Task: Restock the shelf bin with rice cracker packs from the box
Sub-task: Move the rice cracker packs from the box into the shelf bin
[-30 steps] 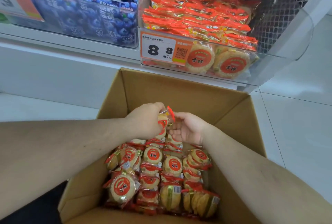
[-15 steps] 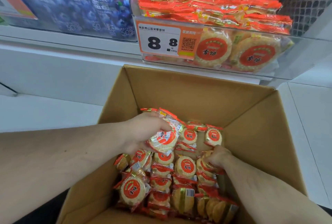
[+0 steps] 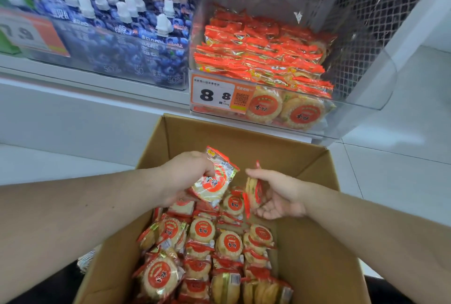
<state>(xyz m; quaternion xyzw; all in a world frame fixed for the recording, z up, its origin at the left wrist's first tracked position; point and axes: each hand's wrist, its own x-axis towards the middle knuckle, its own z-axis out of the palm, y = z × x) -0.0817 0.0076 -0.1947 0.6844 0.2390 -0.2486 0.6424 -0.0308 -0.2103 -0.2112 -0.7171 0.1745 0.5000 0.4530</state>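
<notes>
Lifting: two packs out; go straight up to the bin
Box [image 3: 314,208]: still full of packs
Bin [image 3: 361,98]: above, nearly full; lay packs flat on top
Left hand [image 3: 188,176]: gripping one pack [image 3: 212,185]
Right hand [image 3: 278,197]: gripping another pack [image 3: 253,191]; hands apart

— What was next to the snacks on the shelf?

— A row of blue pouches [image 3: 136,42] with white caps [image 3: 163,24]. They had blueberry pictures on them and stood behind a clear front.

— Any tags?

— An orange and white price tag [image 3: 31,35] sat far left, too blurry to read. A bit of green [image 3: 7,45] showed beside it.

— And on the right?

— A grey metal mesh panel [image 3: 361,23] stood at the side. The floor [image 3: 402,157] had white tiles.
</notes>
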